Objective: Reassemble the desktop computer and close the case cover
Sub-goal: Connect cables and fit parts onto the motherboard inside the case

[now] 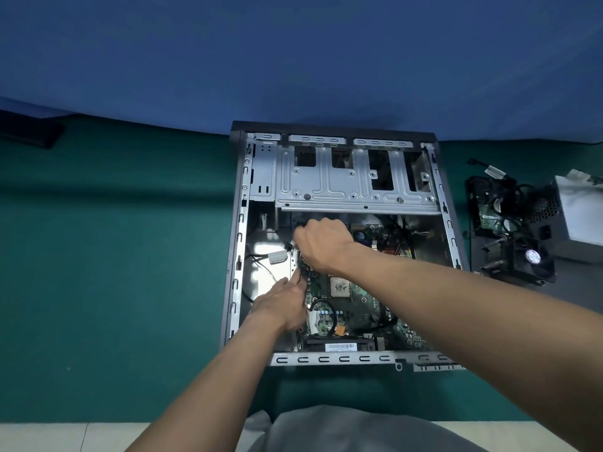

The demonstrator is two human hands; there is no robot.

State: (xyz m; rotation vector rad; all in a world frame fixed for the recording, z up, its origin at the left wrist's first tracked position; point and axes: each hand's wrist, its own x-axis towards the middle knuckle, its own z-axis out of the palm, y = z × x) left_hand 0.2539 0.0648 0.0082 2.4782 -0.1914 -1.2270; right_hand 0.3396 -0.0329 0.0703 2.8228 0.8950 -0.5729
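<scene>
An open desktop case point(235, 256) lies flat on a green mat, its side cover off. The green motherboard point(355, 308) sits inside, with a bare processor point(340, 286) near its middle. My right hand point(321, 244) reaches over the board's upper left corner with curled fingers, apparently gripping a small black connector; what it holds is mostly hidden. My left hand point(282, 301) rests at the board's left edge, its fingers straight and pressing down beside the board. A metal drive cage point(352, 177) fills the case's far end.
A black cooler fan point(525, 259), a tangle of black cables point(499, 197) and a grey power supply point(577, 210) lie on the mat right of the case. Loose wires point(261, 259) run across the case floor left of the board. A dark flat object point(31, 132) lies far left.
</scene>
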